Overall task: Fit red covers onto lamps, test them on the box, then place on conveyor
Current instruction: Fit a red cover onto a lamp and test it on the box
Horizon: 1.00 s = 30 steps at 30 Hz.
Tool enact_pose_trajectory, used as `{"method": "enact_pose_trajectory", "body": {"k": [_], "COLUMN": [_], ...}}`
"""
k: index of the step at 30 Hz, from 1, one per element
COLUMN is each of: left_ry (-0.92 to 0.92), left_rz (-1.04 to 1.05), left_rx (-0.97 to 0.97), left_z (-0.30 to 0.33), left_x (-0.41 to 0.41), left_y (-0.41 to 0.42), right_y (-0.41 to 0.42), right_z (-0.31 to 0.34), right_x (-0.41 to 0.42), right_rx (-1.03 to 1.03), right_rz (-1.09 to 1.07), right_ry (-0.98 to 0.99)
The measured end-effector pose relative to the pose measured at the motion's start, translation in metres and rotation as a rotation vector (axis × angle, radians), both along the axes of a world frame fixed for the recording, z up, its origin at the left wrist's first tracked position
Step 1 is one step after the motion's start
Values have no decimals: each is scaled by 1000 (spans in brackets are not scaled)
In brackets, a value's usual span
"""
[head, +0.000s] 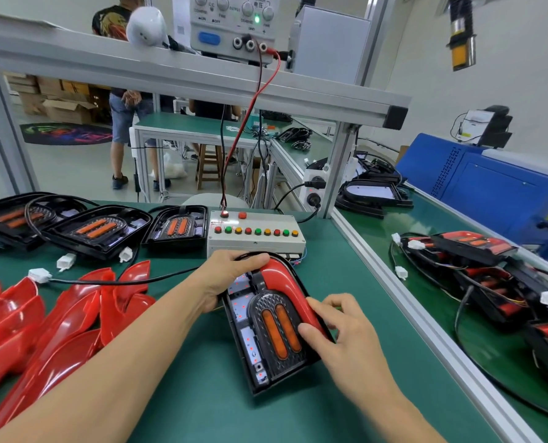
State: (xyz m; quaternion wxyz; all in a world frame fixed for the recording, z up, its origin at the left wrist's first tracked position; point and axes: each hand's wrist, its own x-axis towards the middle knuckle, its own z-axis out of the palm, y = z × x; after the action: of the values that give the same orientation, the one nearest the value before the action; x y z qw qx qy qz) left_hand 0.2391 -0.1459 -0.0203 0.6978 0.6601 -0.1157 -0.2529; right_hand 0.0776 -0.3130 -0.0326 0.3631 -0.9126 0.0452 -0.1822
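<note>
Glossy red plastic fills our left edge, a loose heap of spare red covers [42,318] curved like scoops and nested on the green mat [202,394], and beyond them three uncovered lamps [97,230] wait in a row, matte black housings with orange strips and white plugs on black leads; now to the centre, where our left hand [228,276] curls over the top corner of the lamp [272,327] we're working on, thumb at its near side, steadying the black shell just in front of the test box [255,233] with its row of red, green and amber buttons; the red cover [287,287] lies along the lamp's upper and right rim, apparently not fully seated yet, and our right hand [339,330] presses down on its lower right edge with bent fingertips, thumb on the textured black insert beside the orange lenses; hands apart, one at each end of the piece; to do this well we'd keep the left hand firm so the housing can't skate on the mat, line the cover's curve up with the rim first, then work pressure along the edge rather than forcing one spot, since thin moulded plastic like this likely flexes and could crack; red dots seem to glow on the pale board inside; off to the right, finished lamps [477,247] with tangled cables lie on the conveyor [426,282]
</note>
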Motion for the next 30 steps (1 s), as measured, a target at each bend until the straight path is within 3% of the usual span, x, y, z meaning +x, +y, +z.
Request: {"method": "enact_pose_trajectory", "body": {"k": [3, 5, 10, 24, 30], "left_ry": [10, 24, 52, 11, -279], "left_rz": [-7, -13, -29, -41, 10], "left_rx": [-32, -42, -64, -49, 230], "left_z": [1, 2, 2, 4, 2], "left_x": [-1, -2, -1, 2, 0], "left_y": [2, 1, -2, -6, -14], "right_y": [-7, -12, -22, -20, -3], "right_z": [2, 5, 5, -3, -3], "right_x": [5, 8, 13, 15, 26], "right_rx": [574, 818, 917, 850, 944], "right_rz": [48, 152, 252, 197, 137], "right_ry": [241, 404, 467, 392, 311]}}
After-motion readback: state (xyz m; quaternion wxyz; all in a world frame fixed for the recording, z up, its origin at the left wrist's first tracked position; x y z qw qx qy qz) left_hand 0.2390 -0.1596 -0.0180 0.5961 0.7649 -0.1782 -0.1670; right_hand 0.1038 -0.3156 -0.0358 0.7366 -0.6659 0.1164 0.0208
